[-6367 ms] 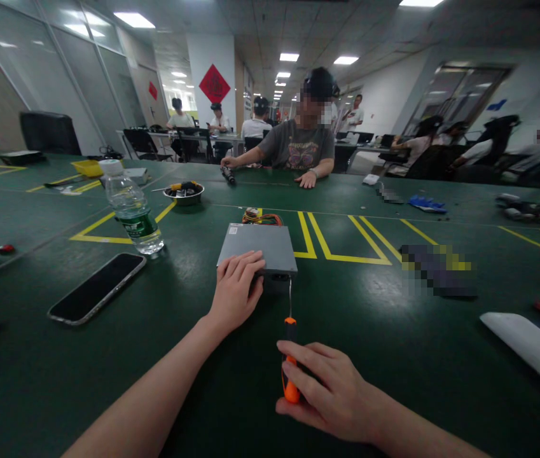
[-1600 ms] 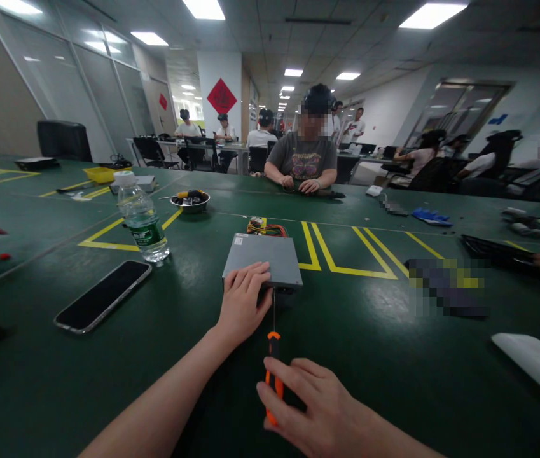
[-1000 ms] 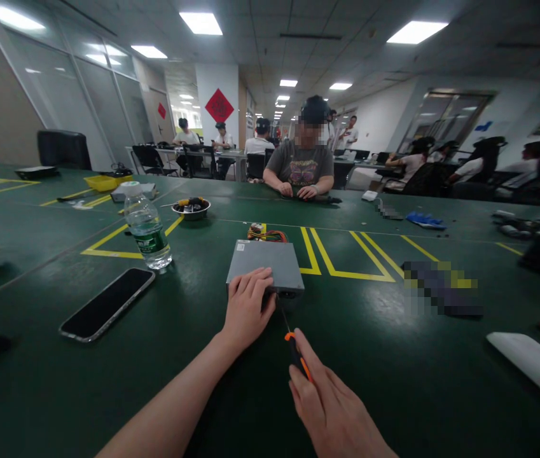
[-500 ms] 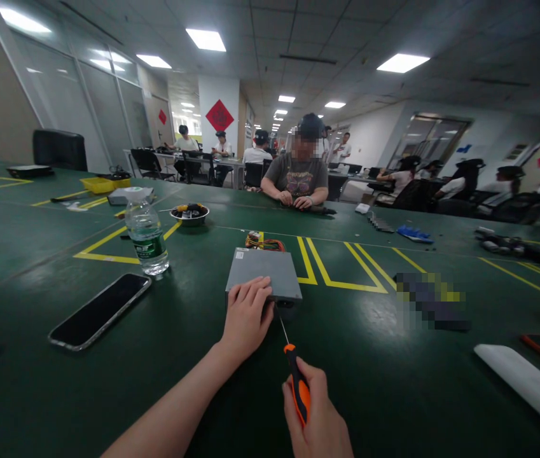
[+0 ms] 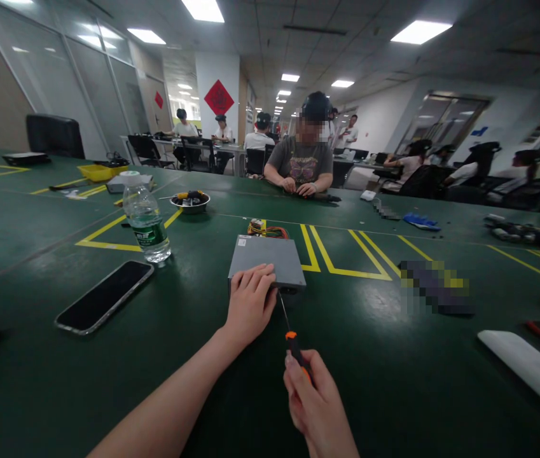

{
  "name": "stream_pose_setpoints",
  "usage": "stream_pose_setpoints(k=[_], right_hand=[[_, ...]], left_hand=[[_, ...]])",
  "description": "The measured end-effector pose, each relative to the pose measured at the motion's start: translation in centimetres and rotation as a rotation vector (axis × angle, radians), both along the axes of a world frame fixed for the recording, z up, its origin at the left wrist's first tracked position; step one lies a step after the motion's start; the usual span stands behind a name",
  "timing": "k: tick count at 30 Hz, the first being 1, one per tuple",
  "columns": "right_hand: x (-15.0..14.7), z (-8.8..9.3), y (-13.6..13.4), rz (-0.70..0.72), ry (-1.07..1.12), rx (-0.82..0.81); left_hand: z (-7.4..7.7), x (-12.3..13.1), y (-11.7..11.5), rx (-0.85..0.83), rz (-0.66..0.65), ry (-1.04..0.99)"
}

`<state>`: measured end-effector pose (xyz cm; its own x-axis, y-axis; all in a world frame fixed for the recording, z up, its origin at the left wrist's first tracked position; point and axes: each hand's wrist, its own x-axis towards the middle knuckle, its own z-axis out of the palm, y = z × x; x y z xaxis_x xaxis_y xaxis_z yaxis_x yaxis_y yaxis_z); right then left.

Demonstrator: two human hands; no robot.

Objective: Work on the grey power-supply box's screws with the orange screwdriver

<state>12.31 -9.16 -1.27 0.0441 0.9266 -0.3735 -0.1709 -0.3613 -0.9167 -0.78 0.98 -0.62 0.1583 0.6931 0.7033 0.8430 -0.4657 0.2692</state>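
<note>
Well short of the far edge of a green table point(image 5: 384, 369), a gray metal box point(image 5: 270, 251) is lying under the left hand point(image 5: 250, 300), fingers stretched across its top, while the right hand point(image 5: 316, 397) is gripping an orange-and-black screwdriver point(image 5: 292, 343), its shaft pointing at the near side.

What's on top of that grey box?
The grey box bears the left hand and, by a far corner, a white label. Whatever the hand covers there can't be seen.

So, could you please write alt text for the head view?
Left hand rests on a gray metal box; right hand holds a screwdriver at its near side. A bottle and phone are to the left on a green table.
</note>
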Motion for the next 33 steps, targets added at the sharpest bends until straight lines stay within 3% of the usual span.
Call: stream_pose_setpoints(k=[3,7,20,33], right_hand=[[-0.7,0.6,0.1,-0.034,0.446,-0.162],[-1.2,2.0,0.3,-0.011,0.732,-0.266],[1.7,1.8,-0.6,0.014,0.635,-0.162],[1.7,1.1,0.0,0.013,0.631,-0.134]], left_hand=[[0.0,0.0,0.0,-0.008,0.004,0.007],[0.1,0.0,-0.1,-0.014,0.003,0.01],[0.0,0.0,0.0,0.011,0.001,0.014],[0.0,0.0,0.1,0.003,0.001,0.016]])
